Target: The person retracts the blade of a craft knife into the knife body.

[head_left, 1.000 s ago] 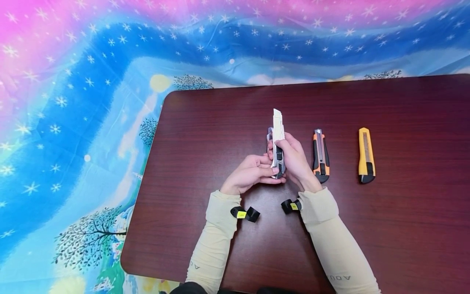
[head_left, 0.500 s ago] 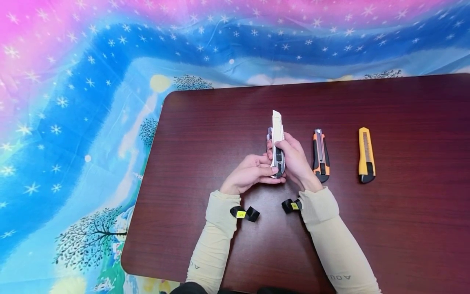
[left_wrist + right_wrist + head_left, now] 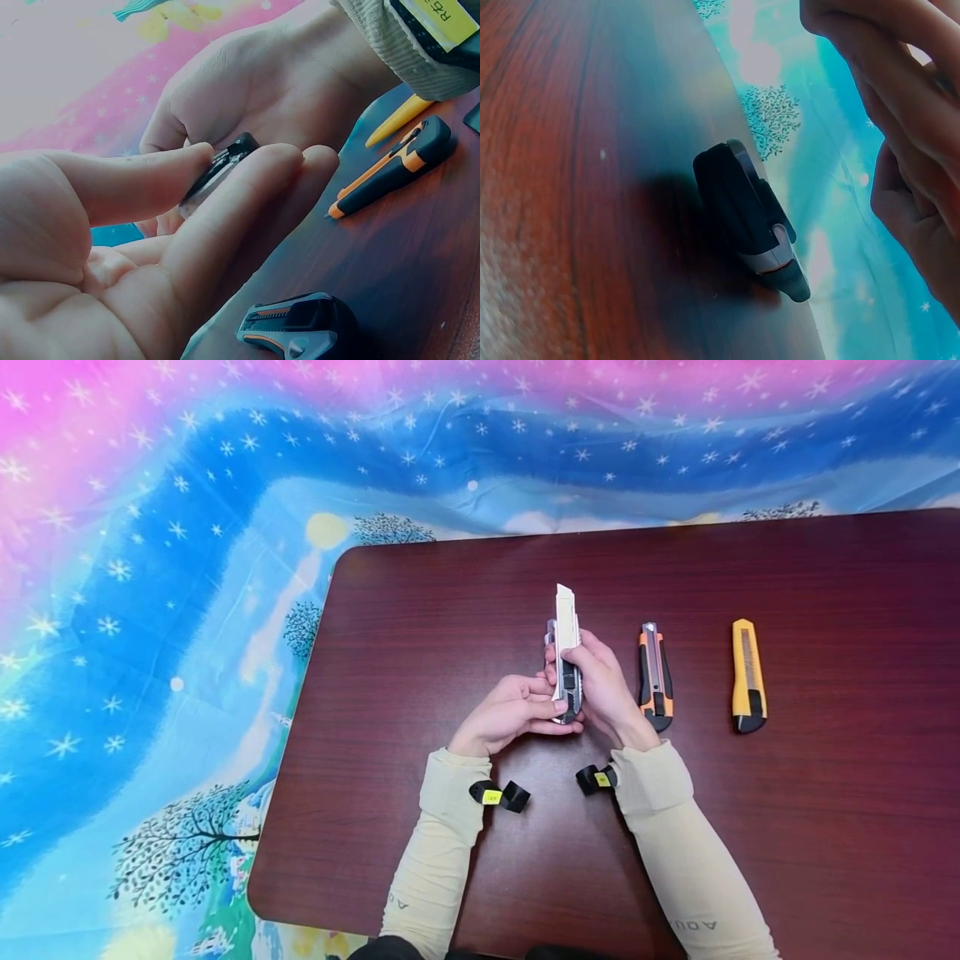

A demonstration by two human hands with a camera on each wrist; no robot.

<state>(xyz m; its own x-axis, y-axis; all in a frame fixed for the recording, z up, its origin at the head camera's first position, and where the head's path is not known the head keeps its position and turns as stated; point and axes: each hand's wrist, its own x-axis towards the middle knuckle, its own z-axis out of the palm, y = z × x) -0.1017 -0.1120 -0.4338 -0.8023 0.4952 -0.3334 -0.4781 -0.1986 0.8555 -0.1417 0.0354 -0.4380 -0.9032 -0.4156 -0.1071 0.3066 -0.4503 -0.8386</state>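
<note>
My left hand (image 3: 510,714) pinches the dark lower end of a pale silver utility knife (image 3: 567,622) between thumb and fingers. Higher up the same knife, my right hand (image 3: 603,685) grips it, thumb on its face near the black slider. The knife is held above the table, its slanted pale tip pointing away from me. In the left wrist view its black end (image 3: 244,142) shows between left thumb and fingers. Behind the hands another utility knife (image 3: 550,633) lies on the table, mostly hidden; its grey, black and orange body (image 3: 292,326) shows in the left wrist view.
To the right on the dark red table (image 3: 420,610) lie an orange-and-black utility knife (image 3: 655,672) and, farther right, a yellow one (image 3: 748,677) with a black end. A patterned blue and pink cloth (image 3: 225,510) hangs behind the table and along its left side.
The held utility knife has shifted very slightly to the left. Both hands keep their grip almost unmoved, and the other knives have stayed in place.
</note>
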